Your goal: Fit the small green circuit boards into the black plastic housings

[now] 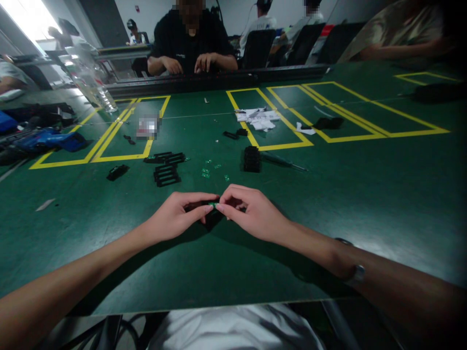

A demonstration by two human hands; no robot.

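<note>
Together, the left hand [179, 214] and right hand [255, 214] pinch a small green piece [212, 204] above the green table [346, 194].

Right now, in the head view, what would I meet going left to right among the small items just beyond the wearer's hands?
Lone black part → cluster of black frames → loose green pieces → black stack → screwdriver-like tool.

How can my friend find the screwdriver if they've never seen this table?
Look at the big green table, then find the right hand. Just beyond it is a ridged black block, with the screwdriver on its right. Unlike the chunky block, it's long and thin.
</note>
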